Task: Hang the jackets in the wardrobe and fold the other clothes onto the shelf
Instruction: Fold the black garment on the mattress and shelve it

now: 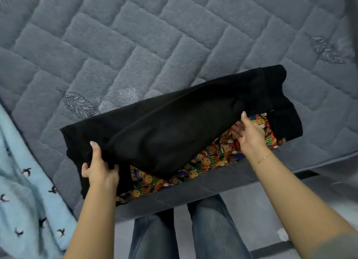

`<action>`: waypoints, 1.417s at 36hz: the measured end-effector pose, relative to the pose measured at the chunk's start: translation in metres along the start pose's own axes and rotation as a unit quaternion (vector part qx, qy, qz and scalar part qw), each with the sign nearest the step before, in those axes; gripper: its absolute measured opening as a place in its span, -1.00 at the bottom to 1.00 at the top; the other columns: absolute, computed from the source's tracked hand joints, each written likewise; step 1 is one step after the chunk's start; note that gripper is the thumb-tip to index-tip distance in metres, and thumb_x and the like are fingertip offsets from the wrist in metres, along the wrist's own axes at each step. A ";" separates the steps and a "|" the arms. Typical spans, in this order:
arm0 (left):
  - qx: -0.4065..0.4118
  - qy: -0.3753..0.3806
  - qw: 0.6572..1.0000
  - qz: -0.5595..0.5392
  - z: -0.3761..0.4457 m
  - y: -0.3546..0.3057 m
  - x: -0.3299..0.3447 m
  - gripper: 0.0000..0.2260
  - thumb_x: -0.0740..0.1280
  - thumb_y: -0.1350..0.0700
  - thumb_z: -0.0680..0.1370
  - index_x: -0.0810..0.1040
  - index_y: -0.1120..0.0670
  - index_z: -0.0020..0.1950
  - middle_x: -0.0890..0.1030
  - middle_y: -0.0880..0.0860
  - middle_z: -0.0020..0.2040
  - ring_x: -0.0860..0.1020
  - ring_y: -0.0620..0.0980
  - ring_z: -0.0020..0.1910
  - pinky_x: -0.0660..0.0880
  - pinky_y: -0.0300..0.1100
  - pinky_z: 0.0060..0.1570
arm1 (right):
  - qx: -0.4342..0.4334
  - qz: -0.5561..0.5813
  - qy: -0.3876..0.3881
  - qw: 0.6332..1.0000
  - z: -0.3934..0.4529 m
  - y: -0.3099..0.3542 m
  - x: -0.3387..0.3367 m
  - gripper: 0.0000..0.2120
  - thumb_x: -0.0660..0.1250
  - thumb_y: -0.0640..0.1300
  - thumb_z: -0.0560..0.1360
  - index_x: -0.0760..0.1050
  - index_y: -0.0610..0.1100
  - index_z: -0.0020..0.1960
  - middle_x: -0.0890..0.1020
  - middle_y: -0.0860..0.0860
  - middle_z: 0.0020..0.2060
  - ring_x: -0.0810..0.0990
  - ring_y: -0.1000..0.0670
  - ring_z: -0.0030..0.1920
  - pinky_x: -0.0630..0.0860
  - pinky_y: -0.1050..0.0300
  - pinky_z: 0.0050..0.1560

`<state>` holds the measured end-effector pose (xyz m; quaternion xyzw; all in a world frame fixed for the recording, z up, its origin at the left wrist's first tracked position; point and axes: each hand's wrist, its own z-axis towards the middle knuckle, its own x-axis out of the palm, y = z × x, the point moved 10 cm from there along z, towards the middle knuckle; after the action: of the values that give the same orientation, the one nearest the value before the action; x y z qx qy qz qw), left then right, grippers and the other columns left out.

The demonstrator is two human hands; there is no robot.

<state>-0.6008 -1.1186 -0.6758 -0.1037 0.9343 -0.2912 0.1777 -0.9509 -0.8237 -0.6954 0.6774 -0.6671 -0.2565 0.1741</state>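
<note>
Both hands are engaged on a black garment (pixel 174 127) lying across the near edge of a grey quilted mattress (pixel 135 36). Left hand (pixel 99 166) grasps the garment's left end, thumb on top of the cloth and fingers curled under a gathered fold. Right hand (pixel 249 134) grasps the garment's near edge toward its right end, thumb laid up over the black cloth and fingers tucked beneath it. That edge is lifted clear of what lies below.

Beneath the black garment, a teddy-bear print fabric (pixel 209 158) shows along the garment's near side, running from below the left hand to below the right hand; whether it is the garment's lining or a separate piece cannot be determined. The garment's far side rests flat on the mattress.

Left of the garment, a pale blue cloth with small dark bird motifs (pixel 25 181) hangs over the mattress's left edge, apart from the garment. Nearer than the garment, past the mattress edge, the person's legs in blue jeans (pixel 209 229) stand on the floor. A thin bracelet (pixel 262 159) sits on the right wrist.
</note>
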 end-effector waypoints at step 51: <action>0.177 0.074 0.967 0.166 -0.044 0.006 0.039 -0.47 0.43 0.01 0.52 0.38 0.17 0.41 0.50 -0.01 0.30 0.49 -0.08 0.26 0.41 -0.22 0.30 | -0.153 -0.039 -0.080 0.984 -0.003 0.055 -0.034 -0.79 0.42 -0.09 0.51 0.54 -0.01 0.14 0.61 0.10 0.08 0.57 0.14 0.12 0.49 0.24 0.17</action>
<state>-0.6547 -1.1028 -0.6561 0.1077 0.8827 -0.4251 0.1689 -0.9936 -0.7933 -0.6571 0.6459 -0.6048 -0.4152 0.2113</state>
